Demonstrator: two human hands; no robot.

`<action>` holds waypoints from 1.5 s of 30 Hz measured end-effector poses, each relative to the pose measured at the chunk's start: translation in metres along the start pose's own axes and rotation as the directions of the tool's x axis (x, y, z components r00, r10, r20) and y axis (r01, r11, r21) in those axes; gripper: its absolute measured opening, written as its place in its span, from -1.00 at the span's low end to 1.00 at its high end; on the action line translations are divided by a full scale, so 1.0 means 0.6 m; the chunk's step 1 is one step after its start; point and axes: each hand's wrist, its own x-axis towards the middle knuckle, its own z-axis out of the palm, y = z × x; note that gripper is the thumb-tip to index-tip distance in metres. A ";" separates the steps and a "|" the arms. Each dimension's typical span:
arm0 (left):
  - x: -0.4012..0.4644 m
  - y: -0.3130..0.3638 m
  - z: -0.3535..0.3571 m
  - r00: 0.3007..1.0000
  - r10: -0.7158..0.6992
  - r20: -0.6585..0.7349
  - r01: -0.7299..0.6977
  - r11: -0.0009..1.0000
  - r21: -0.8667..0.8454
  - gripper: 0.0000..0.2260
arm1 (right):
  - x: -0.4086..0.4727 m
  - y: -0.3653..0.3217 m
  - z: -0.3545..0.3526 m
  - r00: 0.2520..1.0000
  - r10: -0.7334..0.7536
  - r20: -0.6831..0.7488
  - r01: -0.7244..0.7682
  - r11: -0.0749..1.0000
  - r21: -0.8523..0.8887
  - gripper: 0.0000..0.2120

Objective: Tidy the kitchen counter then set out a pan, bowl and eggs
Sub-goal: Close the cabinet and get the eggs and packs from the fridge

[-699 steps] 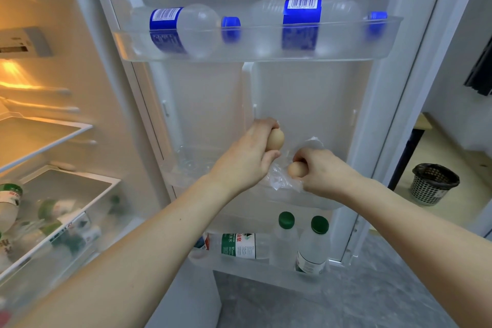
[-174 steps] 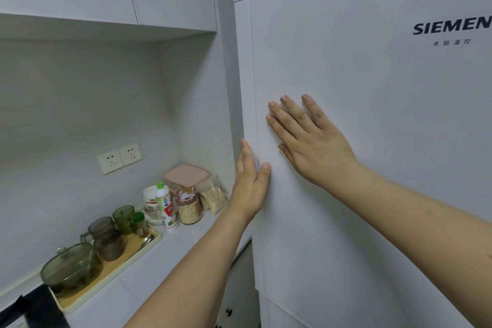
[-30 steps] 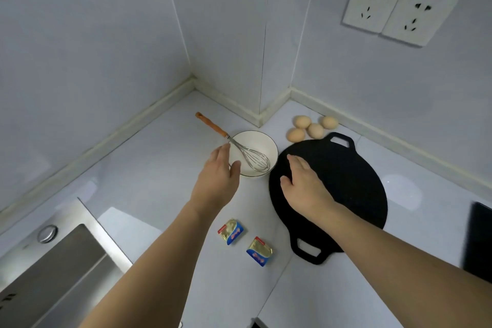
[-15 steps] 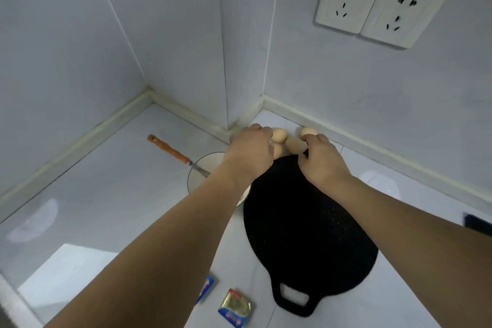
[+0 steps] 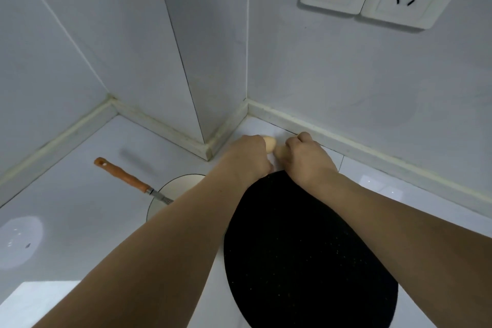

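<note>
Both hands reach to the far corner of the white tabletop [image 5: 80, 221], side by side. The left hand [image 5: 249, 157] has its grip curled round an egg [image 5: 270, 144] – the shell peeks out at its fingertips. The right hand [image 5: 306, 160] is curled as well (something pale shows at its thumb side, but whether it pinches an egg I cannot tell). Just behind both grips lies the black pan [image 5: 300, 253]; left of the left wrist sits the white bowl [image 5: 175, 192] with a whisk [image 5: 127, 177] – its orange handle pointing away
</note>
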 end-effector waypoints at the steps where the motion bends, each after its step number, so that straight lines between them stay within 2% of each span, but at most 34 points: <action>1: 0.003 -0.001 0.001 1.000 -0.002 0.000 0.002 1.000 0.016 -0.85 | 0.000 -0.002 -0.002 1.000 0.001 0.001 -0.001 1.000 -0.006 -0.81; 3: 0.009 0.000 0.008 1.000 -0.003 -0.001 0.003 0.999 0.046 -0.88 | 0.002 -0.006 -0.004 1.000 0.002 0.000 -0.002 1.000 -0.014 -0.79; 6: 0.015 0.004 0.016 1.000 0.013 0.002 -0.013 0.994 0.108 -0.76 | 0.003 -0.013 -0.004 0.999 -0.037 -0.010 0.036 0.998 -0.051 -0.73; 8: 0.016 0.007 0.020 1.000 0.017 0.006 -0.018 0.991 0.134 -0.76 | 0.004 -0.015 -0.004 0.999 -0.037 -0.003 0.036 0.998 -0.049 -0.70; 12: 0.019 0.001 0.028 1.000 0.023 -0.008 -0.022 0.991 0.132 -0.73 | 0.001 -0.013 -0.008 0.998 -0.059 -0.023 0.056 0.994 -0.096 -0.69; 15: 0.021 -0.007 0.030 1.000 -0.008 -0.006 0.008 0.995 0.101 -0.83 | -0.006 -0.009 -0.012 0.997 -0.059 -0.040 0.055 0.994 -0.089 -0.74; 22: 0.010 -0.007 0.020 0.999 -0.034 -0.037 0.036 0.998 0.058 -0.65 | -0.040 0.020 -0.027 0.992 -0.053 -0.113 0.054 0.998 0.009 -0.64; 26: -0.001 0.011 0.023 0.999 -0.036 -0.025 0.036 0.999 0.037 -0.59 | -0.077 0.049 -0.036 0.979 0.036 -0.201 -0.008 0.990 0.137 -0.73; 30: -0.013 0.052 0.038 1.000 -0.016 -0.007 0.016 1.000 0.010 -0.70 | -0.124 0.099 -0.043 0.960 0.129 -0.247 -0.068 0.968 0.243 -0.71; 33: -0.016 0.087 0.058 1.000 -0.008 -0.019 0.007 0.999 -0.050 -0.70 | -0.155 0.139 -0.042 0.949 0.196 -0.246 -0.126 0.954 0.274 -0.71; 39: -0.031 0.163 0.101 0.999 0.047 0.018 -0.046 0.998 -0.049 -0.76 | -0.203 0.222 -0.032 0.913 0.357 -0.198 -0.279 0.900 0.336 -0.90; 45: -0.044 0.183 0.105 0.999 0.029 0.042 -0.025 0.996 -0.087 -0.78 | -0.223 0.245 -0.034 0.892 0.411 -0.189 -0.322 0.870 0.373 -0.84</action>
